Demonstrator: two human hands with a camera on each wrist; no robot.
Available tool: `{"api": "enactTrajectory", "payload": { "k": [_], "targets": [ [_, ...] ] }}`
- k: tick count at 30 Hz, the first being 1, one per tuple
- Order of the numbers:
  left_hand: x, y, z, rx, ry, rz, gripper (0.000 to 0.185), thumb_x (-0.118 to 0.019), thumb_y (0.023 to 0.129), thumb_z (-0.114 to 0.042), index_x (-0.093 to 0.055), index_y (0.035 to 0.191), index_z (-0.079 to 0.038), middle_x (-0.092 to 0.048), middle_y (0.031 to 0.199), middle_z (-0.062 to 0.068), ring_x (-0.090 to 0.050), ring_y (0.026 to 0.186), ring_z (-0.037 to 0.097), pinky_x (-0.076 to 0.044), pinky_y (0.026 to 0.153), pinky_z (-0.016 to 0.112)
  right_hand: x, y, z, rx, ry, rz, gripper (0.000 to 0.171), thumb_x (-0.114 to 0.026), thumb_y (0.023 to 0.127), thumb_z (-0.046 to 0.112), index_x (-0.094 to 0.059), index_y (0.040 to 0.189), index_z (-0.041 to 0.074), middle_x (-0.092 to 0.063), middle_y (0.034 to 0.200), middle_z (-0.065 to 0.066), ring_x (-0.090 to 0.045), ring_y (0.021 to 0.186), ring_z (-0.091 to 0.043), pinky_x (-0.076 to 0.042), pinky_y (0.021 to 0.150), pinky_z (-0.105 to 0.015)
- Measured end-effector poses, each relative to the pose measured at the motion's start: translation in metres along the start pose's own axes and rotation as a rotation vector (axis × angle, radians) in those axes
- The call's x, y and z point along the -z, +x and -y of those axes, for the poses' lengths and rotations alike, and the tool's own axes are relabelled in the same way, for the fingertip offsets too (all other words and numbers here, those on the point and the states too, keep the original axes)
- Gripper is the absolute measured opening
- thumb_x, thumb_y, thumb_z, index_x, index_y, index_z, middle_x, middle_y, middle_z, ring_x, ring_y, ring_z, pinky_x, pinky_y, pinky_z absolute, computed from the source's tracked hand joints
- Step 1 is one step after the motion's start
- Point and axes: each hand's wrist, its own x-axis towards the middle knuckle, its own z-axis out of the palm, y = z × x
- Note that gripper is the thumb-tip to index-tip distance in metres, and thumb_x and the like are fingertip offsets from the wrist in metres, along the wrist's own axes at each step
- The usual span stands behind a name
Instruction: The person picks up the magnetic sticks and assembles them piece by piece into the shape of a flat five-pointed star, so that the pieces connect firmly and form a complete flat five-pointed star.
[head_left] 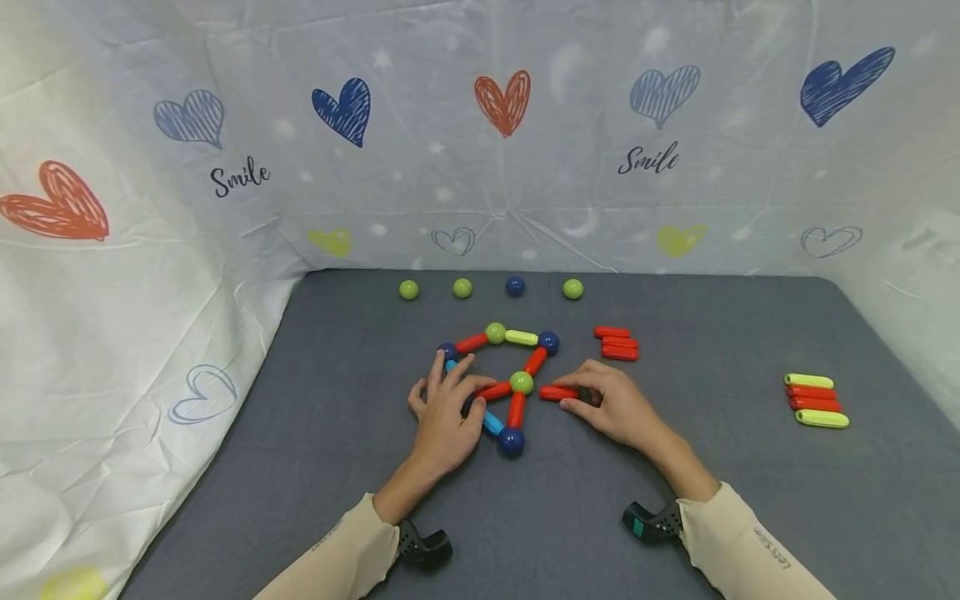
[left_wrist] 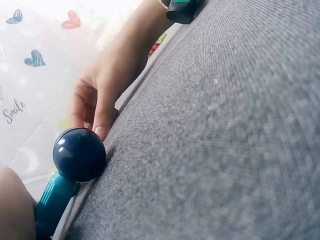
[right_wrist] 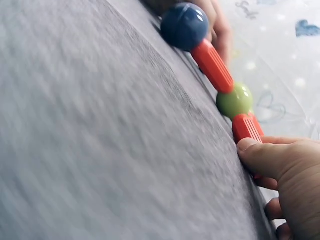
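A frame of magnetic rods and balls lies on the grey table in the head view. My left hand (head_left: 447,417) rests on its left side with fingers spread, the thumb and forefinger beside a partly hidden blue ball. One fingertip touches the upper-left blue ball (head_left: 447,351). A light-blue rod (head_left: 492,423) runs from under the hand to the front blue ball (head_left: 512,442). My right hand (head_left: 611,404) pinches a red rod (head_left: 558,392) between thumb and fingers. That rod's tip points toward the green ball (head_left: 521,382), a small gap apart.
Behind the frame sit a blue ball (head_left: 515,287) and several green balls (head_left: 462,288) in a row. Red rods (head_left: 618,343) lie stacked at the right of the frame, and red and yellow rods (head_left: 817,400) lie farther right. A printed white cloth (head_left: 495,183) hangs behind the table.
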Motion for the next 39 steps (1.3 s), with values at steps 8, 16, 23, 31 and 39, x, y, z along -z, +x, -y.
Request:
{"api": "enactTrajectory", "payload": {
  "k": [8, 16, 23, 31, 39],
  "targets": [
    [0.000, -0.001, 0.000, 0.002, 0.010, 0.019, 0.029, -0.055, 0.095, -0.013, -0.074, 0.113, -0.025, -0.049, 0.157, 0.006, -0.007, 0.160, 0.037, 0.001, 0.112, 0.073, -0.007, -0.001, 0.005, 0.003, -0.008, -0.040, 0.027, -0.082, 0.087, 0.020, -0.079, 0.113, 0.018, -0.061, 0.086, 0.006, -0.042, 0.061, -0.004, -0.037, 0.055, -0.021],
    [0.001, -0.002, -0.001, 0.004, 0.011, 0.017, 0.029, -0.054, 0.093, -0.012, -0.074, 0.111, -0.024, -0.050, 0.156, 0.007, -0.009, 0.159, 0.037, 0.001, 0.113, 0.073, -0.009, 0.000, 0.004, 0.032, 0.030, -0.060, 0.029, -0.083, 0.086, 0.018, -0.078, 0.115, 0.019, -0.060, 0.085, 0.005, -0.041, 0.062, -0.003, -0.036, 0.055, -0.021],
    [0.001, -0.001, -0.002, 0.013, 0.000, 0.000, 0.030, -0.052, 0.092, -0.011, -0.074, 0.109, -0.023, -0.049, 0.157, 0.007, -0.010, 0.159, 0.039, 0.001, 0.112, 0.073, -0.004, 0.002, -0.005, -0.043, -0.001, -0.261, 0.030, -0.082, 0.086, 0.013, -0.077, 0.115, 0.010, -0.066, 0.096, -0.007, -0.049, 0.077, -0.017, -0.038, 0.073, -0.031],
    [0.002, -0.001, -0.003, 0.025, -0.006, 0.004, 0.030, -0.052, 0.091, -0.010, -0.074, 0.107, -0.023, -0.049, 0.157, 0.006, -0.010, 0.159, 0.038, 0.000, 0.112, 0.073, 0.001, 0.000, -0.010, -0.411, -0.159, -0.501, 0.037, -0.075, 0.088, 0.011, -0.068, 0.122, 0.000, -0.055, 0.125, -0.027, -0.040, 0.112, -0.047, -0.022, 0.087, -0.062],
    [0.002, -0.001, -0.003, 0.025, -0.019, 0.003, 0.030, -0.053, 0.091, -0.010, -0.074, 0.107, -0.022, -0.048, 0.157, 0.008, -0.010, 0.159, 0.038, 0.001, 0.111, 0.073, 0.003, -0.003, -0.012, -0.447, -0.133, -0.495, 0.026, -0.073, 0.088, 0.006, -0.071, 0.114, 0.002, -0.068, 0.112, -0.024, -0.046, 0.099, -0.043, -0.021, 0.086, -0.061]
  ]
}}
